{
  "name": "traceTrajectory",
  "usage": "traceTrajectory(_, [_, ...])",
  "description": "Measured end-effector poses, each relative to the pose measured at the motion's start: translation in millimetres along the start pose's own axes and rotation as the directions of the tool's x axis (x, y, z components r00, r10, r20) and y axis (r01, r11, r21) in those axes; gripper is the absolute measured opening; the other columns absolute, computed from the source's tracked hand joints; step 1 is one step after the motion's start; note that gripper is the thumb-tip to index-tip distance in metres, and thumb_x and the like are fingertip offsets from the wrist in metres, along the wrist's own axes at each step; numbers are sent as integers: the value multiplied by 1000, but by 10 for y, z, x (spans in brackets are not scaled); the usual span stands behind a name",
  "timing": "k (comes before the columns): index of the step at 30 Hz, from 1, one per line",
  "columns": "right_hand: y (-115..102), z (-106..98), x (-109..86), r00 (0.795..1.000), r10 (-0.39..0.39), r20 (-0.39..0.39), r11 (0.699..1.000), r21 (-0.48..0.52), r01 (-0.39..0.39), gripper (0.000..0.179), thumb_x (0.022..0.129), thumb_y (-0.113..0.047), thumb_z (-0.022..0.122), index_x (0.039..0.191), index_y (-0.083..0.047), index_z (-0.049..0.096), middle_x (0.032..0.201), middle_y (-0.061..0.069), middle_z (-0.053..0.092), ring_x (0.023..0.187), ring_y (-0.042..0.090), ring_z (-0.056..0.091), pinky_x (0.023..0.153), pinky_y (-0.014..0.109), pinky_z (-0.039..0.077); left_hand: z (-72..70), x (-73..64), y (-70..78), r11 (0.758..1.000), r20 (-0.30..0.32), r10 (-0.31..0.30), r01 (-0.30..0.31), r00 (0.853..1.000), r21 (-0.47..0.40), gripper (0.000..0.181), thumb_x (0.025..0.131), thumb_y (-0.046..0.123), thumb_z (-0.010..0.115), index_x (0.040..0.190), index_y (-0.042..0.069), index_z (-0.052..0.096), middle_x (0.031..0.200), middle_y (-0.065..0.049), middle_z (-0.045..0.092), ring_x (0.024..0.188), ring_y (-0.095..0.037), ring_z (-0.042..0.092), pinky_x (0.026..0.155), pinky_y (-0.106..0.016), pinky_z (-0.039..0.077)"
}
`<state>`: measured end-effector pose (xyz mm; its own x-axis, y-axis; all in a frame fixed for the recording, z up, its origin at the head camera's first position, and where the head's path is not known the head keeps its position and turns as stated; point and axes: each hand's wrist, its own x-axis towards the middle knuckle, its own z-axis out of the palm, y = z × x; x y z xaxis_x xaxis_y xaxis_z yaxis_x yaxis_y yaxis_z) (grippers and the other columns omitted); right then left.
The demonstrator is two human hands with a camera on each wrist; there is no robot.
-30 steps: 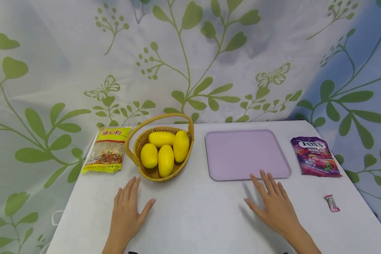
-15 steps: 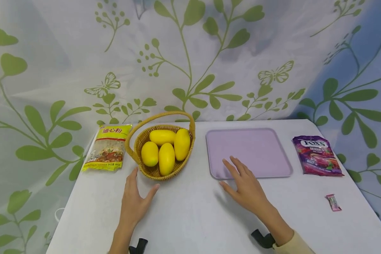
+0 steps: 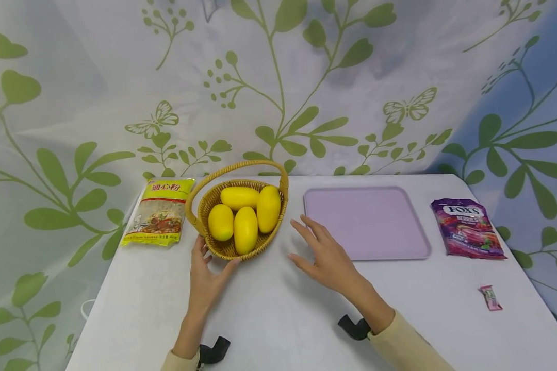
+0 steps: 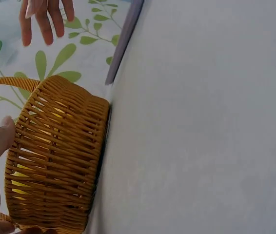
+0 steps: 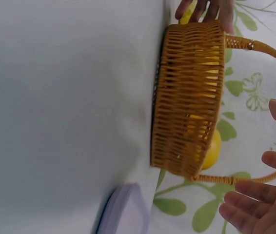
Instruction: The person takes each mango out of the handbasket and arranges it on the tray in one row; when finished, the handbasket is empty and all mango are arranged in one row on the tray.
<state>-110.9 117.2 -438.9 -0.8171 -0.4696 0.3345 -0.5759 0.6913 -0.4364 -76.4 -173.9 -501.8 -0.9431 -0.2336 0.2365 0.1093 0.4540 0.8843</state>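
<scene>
A round wicker basket [image 3: 230, 256] with a tall arched handle stands at the back left of the table, several yellow mangoes [image 3: 245, 231] inside it. My left hand [image 3: 205, 278] is at the basket's front left, thumb and fingers spread along its curve. In the left wrist view the thumb [image 4: 2, 136] meets the rim, with fingertips low beside the weave; their hold is partly hidden. My right hand [image 3: 327, 257] hovers between the basket and the lilac tray [image 3: 366, 221], fingers spread, apart from both. The right wrist view shows its fingers facing the basket's side.
A yellow-topped bag of pasta [image 3: 160, 214] lies left of the basket. To the tray's right are a purple candy bag [image 3: 466, 229] and a small pink wrapped candy [image 3: 490, 298]. A patterned curtain [image 3: 278, 87] hangs behind the white table [image 3: 269, 319].
My left hand has moved forward and right to the basket's side. My right hand has swung left, from over the tray's front edge toward the basket. The basket stays in place.
</scene>
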Motion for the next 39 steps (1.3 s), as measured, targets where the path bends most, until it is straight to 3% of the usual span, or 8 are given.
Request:
traceTrajectory(5, [-111,91,198,998,-33,54,999,35,31,72,92,-42,67,152,-21,35,155,12,36,133,30,46,97,49,54,43,-5,-86,999,-52,43,-45,998,-31,104,76,21,86,156,8,19,148,-15,40,132,-32,45,101,-51,47])
traceTrajectory(11, [-220,216,420,993,-64,95,991,125,52,69,91,-38,69,150,-18,39,153,17,37,135,32,44,101,50,51,64,-4,-151,993,-75,120,-120,990,6,106,74,20,87,156,12,21,151,-11,40,132,-27,46,101,-38,49])
traceTrajectory(14, [-268,289,515,989,-84,120,990,125,69,70,91,-39,69,150,-19,38,153,17,37,135,32,44,101,49,51,63,-5,-165,991,-75,135,-135,988,6,105,74,19,88,156,12,22,151,-10,40,132,-27,46,101,-34,49])
traceTrajectory(19, [-337,386,640,984,-117,134,990,92,105,68,91,-41,68,149,-19,40,151,19,40,131,33,49,101,47,52,69,-7,-188,991,-63,134,-134,989,-7,104,75,19,87,156,14,21,153,-9,38,133,-26,45,102,-38,49])
traceTrajectory(24, [-380,460,748,983,-100,154,993,72,90,67,90,-40,70,147,-17,43,150,18,41,131,34,49,103,49,50,69,-10,-220,991,-65,136,-137,989,-10,104,75,17,86,156,13,21,154,-11,37,134,-27,45,103,-44,48])
traceTrajectory(31, [-412,520,883,979,-65,193,998,25,61,69,89,-46,70,147,-20,42,152,14,39,120,30,58,91,44,57,70,-4,-224,987,-77,156,-158,985,-25,101,75,13,86,155,11,23,153,-13,37,134,-30,45,102,-48,48])
traceTrajectory(36, [-438,554,956,978,-36,205,999,-6,38,69,87,-48,71,146,-22,45,154,12,37,128,30,51,82,45,59,71,-12,-224,988,-75,147,-149,986,-26,101,76,14,85,155,12,23,153,-13,37,134,-30,45,102,-47,48])
traceTrajectory(39, [-441,588,999,976,-25,217,1000,-12,29,67,86,-47,72,144,-22,48,154,12,36,135,31,44,85,45,59,70,-16,-219,991,-69,132,-133,989,-14,102,76,16,85,156,14,22,154,-10,37,134,-27,45,103,-41,48])
